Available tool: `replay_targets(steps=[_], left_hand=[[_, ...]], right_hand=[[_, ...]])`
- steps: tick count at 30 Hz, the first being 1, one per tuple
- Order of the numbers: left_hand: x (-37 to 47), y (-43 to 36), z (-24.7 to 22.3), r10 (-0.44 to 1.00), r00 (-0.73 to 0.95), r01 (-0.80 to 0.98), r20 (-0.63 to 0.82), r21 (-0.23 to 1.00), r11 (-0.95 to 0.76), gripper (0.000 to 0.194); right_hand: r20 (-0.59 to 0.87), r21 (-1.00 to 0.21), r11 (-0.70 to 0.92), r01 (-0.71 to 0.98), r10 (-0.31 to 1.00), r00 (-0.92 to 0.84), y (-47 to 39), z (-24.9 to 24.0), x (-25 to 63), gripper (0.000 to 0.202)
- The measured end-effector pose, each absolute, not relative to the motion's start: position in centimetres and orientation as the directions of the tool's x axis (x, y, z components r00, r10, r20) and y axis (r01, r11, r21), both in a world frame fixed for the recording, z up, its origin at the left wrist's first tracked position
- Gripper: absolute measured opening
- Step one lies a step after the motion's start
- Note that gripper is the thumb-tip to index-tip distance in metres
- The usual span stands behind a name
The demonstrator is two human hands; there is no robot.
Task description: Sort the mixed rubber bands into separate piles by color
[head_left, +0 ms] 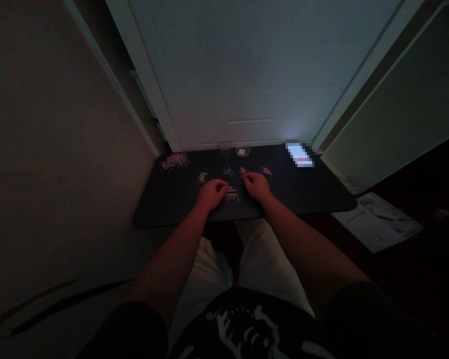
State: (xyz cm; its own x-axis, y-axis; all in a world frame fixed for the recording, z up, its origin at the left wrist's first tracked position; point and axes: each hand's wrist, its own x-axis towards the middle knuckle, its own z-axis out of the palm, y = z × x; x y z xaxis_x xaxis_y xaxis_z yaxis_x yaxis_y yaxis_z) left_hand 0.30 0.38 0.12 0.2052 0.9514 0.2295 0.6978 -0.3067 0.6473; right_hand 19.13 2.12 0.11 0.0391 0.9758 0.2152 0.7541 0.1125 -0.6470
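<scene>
My left hand (212, 193) is at the left side of a small mixed pile of thin, light-coloured pieces (232, 194), its fingertips pinched together. Whatever lies in that pinch is too small and dark to make out. Farther right, my right hand (258, 186) has its thumb and fingers closed at the edge of a pinkish-red pile (243, 171); I cannot tell what they grip. Around the hands lie a yellowish pile (202, 177), a blue pile (228, 171) and a pink pile (266, 171) of similar thin pieces.
The dark tabletop (172, 199) stands against a white panel (209, 75). A larger pink-purple heap (174, 161) is at its back left. Near the back edge sits a round clear dish (243, 151); a lit, pixelated screen (300, 154) is at the right. White sheet-like item (376, 222) lies below right.
</scene>
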Motion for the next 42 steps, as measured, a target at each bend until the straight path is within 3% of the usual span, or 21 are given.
replay_targets(steps=[8,14,20,31,42], left_hand=[[0.3,0.2,0.2,0.963,0.157,0.637,0.218,0.723,-0.267,0.020],[0.3,0.3,-0.1,0.956,0.159,0.606,0.246,0.740,-0.291,0.018],[0.3,0.2,-0.1,0.957,0.160,0.591,0.241,0.753,-0.289,0.018],[0.3,0.1,0.0,0.953,0.176,0.607,0.248,0.734,-0.303,0.019],[0.3,-0.2,0.0,0.910,0.309,0.621,0.276,0.667,-0.413,0.023]], right_hand=[[0.243,-0.667,0.339,0.663,0.941,-0.236,-0.5,0.0,19.7,0.014],[0.259,-0.594,0.425,0.683,0.905,-0.338,-0.8,-0.1,19.7,0.016],[0.248,-0.572,0.411,0.709,0.911,-0.329,-0.7,-0.2,19.7,0.009],[0.242,-0.697,0.320,0.642,0.948,-0.209,-0.6,-0.2,19.8,0.014],[0.221,-0.744,0.297,0.599,0.955,-0.199,-0.8,0.0,19.6,0.016]])
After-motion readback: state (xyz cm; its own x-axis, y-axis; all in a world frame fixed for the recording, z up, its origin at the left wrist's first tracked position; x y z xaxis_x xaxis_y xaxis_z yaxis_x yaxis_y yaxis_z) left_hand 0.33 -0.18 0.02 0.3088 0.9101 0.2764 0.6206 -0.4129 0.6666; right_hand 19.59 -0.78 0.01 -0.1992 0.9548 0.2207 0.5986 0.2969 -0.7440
